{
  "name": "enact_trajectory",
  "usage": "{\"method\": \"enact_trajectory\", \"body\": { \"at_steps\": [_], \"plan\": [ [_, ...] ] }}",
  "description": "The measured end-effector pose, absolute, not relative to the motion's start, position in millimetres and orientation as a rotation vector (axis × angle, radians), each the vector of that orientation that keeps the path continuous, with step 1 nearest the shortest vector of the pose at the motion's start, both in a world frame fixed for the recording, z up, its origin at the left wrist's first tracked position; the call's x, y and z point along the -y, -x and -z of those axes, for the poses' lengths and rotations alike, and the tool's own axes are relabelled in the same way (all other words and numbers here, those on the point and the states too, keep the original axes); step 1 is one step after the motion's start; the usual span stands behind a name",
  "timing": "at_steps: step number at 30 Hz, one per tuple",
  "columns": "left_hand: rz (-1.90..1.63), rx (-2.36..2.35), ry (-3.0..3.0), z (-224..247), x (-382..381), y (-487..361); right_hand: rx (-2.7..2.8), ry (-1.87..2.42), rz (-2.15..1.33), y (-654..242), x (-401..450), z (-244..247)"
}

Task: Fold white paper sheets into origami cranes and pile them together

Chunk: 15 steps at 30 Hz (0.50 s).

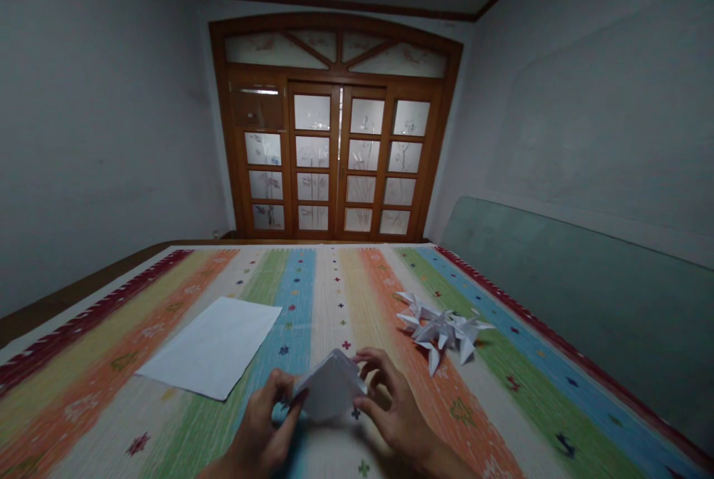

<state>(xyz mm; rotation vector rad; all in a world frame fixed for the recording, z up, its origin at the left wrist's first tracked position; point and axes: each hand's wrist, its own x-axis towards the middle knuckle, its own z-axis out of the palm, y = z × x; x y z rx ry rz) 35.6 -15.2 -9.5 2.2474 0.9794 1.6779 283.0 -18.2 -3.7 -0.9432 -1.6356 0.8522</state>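
Observation:
A folded piece of white paper (330, 390) is held just above the tablecloth, between my two hands. My left hand (268, 419) pinches its left corner between thumb and fingers. On the other side, my right hand (393, 404) has its thumb and fingertips at the paper's right edge, fingers curled. Several white folded-paper figures (443, 330), pointed like origami cranes, lie in a cluster to the right. Flat on the left lies a white sheet of paper (215, 349).
A striped, multicoloured tablecloth (329, 285) covers the table. Along the right side stands a pale green padded backrest (558, 271). Wooden doors with glass panes (340, 159) are at the far wall.

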Motion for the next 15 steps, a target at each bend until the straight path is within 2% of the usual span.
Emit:
{"method": "enact_trajectory", "body": {
  "at_steps": [8,15],
  "plan": [
    [-1.287,-0.964,-1.613,3,20,-42,1.499,1.068,-0.965,-279,17,-2],
    [-1.185,-0.971,-1.325,-5,12,-47,1.403,1.053,-1.021,-277,16,-7]
  ]
}}
